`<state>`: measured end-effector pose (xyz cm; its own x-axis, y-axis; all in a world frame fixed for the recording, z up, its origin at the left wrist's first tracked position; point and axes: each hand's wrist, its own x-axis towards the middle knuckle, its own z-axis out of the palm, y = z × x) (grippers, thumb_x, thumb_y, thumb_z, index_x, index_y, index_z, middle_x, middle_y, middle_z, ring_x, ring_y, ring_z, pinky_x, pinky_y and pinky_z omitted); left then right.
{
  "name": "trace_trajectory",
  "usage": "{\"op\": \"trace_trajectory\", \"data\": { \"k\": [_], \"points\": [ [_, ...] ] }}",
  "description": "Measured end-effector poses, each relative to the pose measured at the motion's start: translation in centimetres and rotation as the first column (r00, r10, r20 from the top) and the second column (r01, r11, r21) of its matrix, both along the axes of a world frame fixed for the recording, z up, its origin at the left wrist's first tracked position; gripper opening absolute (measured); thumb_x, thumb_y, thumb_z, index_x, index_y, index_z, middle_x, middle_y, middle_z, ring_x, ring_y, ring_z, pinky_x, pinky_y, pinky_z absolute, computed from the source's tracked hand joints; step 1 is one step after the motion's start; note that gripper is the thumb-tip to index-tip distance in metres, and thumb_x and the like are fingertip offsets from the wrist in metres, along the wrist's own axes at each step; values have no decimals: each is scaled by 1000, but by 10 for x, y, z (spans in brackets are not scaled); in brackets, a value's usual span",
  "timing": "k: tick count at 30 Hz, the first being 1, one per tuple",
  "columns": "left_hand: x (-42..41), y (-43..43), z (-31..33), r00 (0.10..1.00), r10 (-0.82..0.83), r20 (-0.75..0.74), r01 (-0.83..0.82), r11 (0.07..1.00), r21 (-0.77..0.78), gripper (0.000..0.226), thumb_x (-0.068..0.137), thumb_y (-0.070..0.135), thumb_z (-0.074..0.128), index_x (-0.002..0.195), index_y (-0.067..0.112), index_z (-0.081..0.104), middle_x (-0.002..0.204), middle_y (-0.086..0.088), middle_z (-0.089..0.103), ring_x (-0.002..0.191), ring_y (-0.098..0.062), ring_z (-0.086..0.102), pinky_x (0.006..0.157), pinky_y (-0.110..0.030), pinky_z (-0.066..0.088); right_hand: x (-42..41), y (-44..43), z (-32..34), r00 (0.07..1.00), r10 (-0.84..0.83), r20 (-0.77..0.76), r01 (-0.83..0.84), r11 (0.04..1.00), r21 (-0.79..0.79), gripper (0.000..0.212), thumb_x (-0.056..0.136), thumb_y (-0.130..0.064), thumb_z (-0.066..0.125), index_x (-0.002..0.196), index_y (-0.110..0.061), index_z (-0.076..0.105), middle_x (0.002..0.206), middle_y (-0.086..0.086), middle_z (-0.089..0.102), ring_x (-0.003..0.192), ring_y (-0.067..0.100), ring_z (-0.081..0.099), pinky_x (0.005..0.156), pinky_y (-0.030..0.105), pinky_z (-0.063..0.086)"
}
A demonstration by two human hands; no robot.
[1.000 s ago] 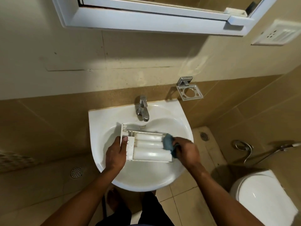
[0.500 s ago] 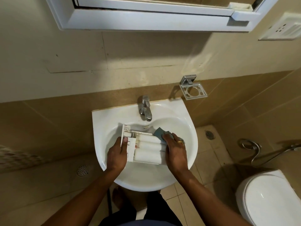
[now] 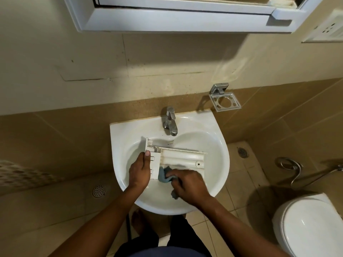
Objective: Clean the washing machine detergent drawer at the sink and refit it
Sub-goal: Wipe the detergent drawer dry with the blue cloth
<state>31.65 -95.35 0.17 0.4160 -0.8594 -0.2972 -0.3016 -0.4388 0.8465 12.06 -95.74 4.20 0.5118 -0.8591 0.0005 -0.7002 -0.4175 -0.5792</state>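
Note:
A white detergent drawer [image 3: 182, 158] lies lengthwise in the white sink [image 3: 219, 145], its front panel to the left. My left hand [image 3: 140, 171] grips that front panel, thumb on its top edge. My right hand [image 3: 187, 184] holds a blue-grey cloth [image 3: 164, 175] and presses it against the near side of the drawer, close to the front panel. The near compartment is partly hidden by the cloth and hand. A tail of cloth hangs below my right hand.
A chrome tap [image 3: 169, 122] stands at the sink's back, with no water visible. A metal holder [image 3: 224, 102] juts from the wall at right. A white toilet [image 3: 308, 227] sits at lower right, a hose [image 3: 295, 171] beside it. A cabinet [image 3: 185, 17] hangs overhead.
My right hand with the cloth has moved from the drawer's far right end, over its back edge, to its near side by the front panel. The left hand kept its hold.

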Motion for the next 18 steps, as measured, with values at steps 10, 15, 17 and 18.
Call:
{"op": "trace_trajectory", "data": {
  "k": [10,15,17,18],
  "points": [
    [-4,-4,9,997,71,-19,-70,995,65,58,107,56,29,104,12,66,96,1,68,93,-23,61,87,-39,45,67,-35,14,999,19,40,-16,997,-69,38,90,-10,52,122,-25,65,94,2,73,83,25,66,63,27,41],
    [1,-8,7,985,167,-31,-161,977,142,57,106,59,27,103,17,65,105,-4,67,103,-30,61,95,-42,47,54,2,7,979,157,127,-150,987,-64,42,92,-3,52,130,-20,60,113,4,71,93,22,63,75,28,52],
    [6,-10,6,986,169,14,-168,966,195,63,106,61,25,97,12,64,101,-9,68,100,-33,62,89,-42,46,32,14,3,958,263,115,-259,965,-46,44,88,-3,56,128,-19,66,124,2,71,100,18,65,84,21,50],
    [8,-11,6,986,167,30,-169,961,217,66,105,62,24,97,10,65,99,-10,67,98,-33,62,85,-42,46,19,18,0,951,299,79,-299,954,-18,40,87,-7,58,123,-20,70,123,0,72,99,16,68,85,20,52]
  ]
}}
